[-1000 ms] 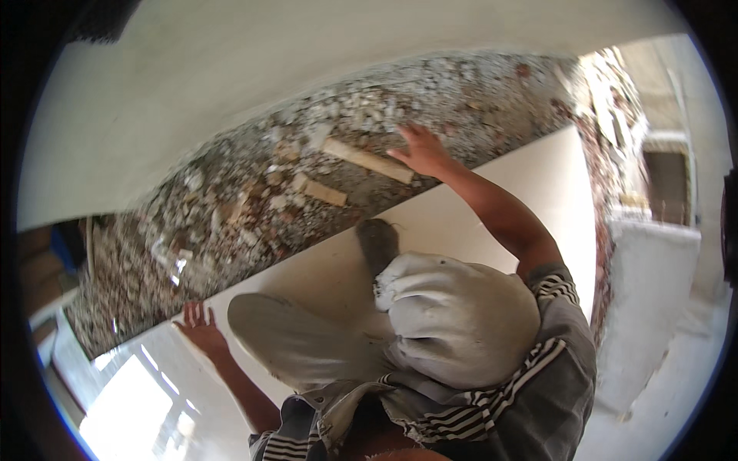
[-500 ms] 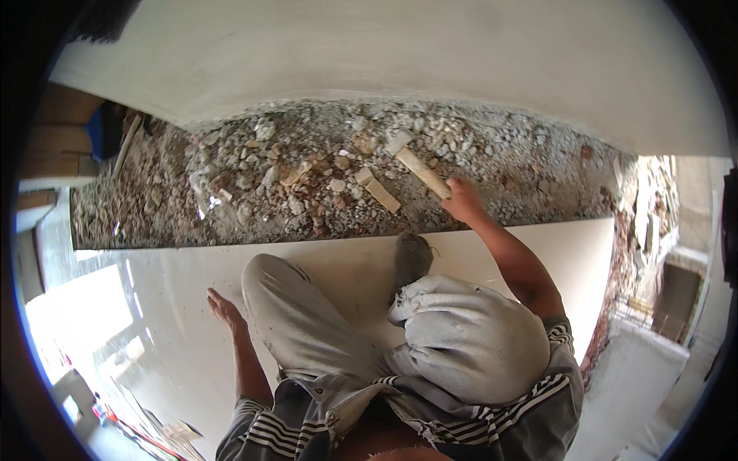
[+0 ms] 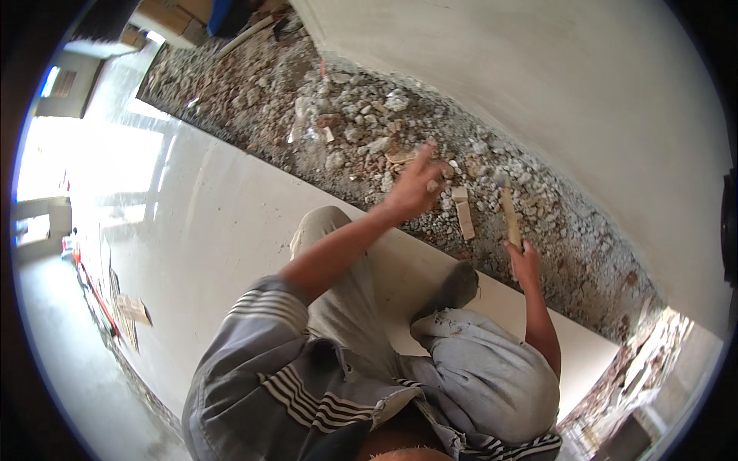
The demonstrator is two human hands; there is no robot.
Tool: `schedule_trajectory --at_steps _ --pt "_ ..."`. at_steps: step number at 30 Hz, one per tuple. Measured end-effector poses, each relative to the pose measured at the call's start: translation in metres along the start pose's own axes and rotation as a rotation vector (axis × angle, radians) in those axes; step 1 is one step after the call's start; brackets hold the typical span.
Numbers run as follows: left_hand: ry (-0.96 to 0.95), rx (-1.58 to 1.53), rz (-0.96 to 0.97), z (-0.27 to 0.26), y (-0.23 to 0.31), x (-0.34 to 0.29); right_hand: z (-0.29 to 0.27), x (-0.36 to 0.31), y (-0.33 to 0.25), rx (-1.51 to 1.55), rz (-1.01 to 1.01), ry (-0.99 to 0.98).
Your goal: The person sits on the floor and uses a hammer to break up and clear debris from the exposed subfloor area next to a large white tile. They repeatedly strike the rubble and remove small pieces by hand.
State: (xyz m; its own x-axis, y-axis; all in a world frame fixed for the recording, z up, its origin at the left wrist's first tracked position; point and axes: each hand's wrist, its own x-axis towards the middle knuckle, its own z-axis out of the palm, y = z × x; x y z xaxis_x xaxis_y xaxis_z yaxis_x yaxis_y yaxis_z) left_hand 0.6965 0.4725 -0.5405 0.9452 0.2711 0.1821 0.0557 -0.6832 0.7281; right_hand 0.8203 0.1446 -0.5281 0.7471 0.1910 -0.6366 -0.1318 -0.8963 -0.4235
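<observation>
My right hand (image 3: 525, 261) is closed round the wooden handle of a hand tool (image 3: 511, 215). The tool's small greyish head lies against the rubble, and its exact kind is hard to make out. My left hand (image 3: 417, 188) is stretched over the rubble (image 3: 284, 107), slightly blurred, with its fingers apart and nothing clearly gripped. Between the two hands, a flat tan wood block (image 3: 463, 213) lies on the stones. A brownish flat piece (image 3: 400, 156) shows just beyond my left hand.
I sit on a large pale slab (image 3: 231, 223), its edge bordering the rubble strip. A smooth pale wall panel (image 3: 530, 84) rises on the far side. Cardboard boxes (image 3: 173, 19) stand at the far left. Broken debris (image 3: 638, 369) lies past the slab's right end.
My left hand has moved from beside my left knee out over the rubble. The view has turned. My right hand still grips the wooden-handled tool, whose head remains by the stones.
</observation>
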Motion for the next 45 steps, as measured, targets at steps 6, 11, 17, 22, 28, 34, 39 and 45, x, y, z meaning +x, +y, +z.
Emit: schedule_trajectory --at_steps 6,11,17,22,28,34,39,45 --pt "-0.274 0.365 0.072 0.067 -0.012 -0.015 -0.001 -0.012 -0.006 0.472 0.062 -0.126" --pt "-0.443 0.436 0.063 0.065 -0.031 -0.024 -0.004 -0.012 -0.004 0.485 0.035 -0.159" --pt "-0.445 0.297 0.105 0.061 -0.047 -0.032 0.0 -0.002 0.002 0.371 -0.065 -0.074" --pt "-0.635 0.366 -0.07 0.042 -0.063 -0.025 -0.017 -0.005 -0.002 0.049 -0.143 0.051" --pt "-0.263 0.124 -0.252 0.024 0.0 -0.007 -0.064 -0.019 -0.058 -0.196 -0.622 0.284" --pt "-0.106 0.137 -0.186 -0.016 0.038 -0.016 -0.072 -0.001 -0.102 -0.08 -1.173 0.325" --pt "-0.085 0.168 -0.219 -0.057 0.02 -0.039 -0.065 0.061 -0.112 -0.582 -0.313 0.128" --pt "-0.042 0.0 -0.242 -0.041 0.002 -0.05 -0.059 0.041 -0.122 -0.45 -0.359 0.078"
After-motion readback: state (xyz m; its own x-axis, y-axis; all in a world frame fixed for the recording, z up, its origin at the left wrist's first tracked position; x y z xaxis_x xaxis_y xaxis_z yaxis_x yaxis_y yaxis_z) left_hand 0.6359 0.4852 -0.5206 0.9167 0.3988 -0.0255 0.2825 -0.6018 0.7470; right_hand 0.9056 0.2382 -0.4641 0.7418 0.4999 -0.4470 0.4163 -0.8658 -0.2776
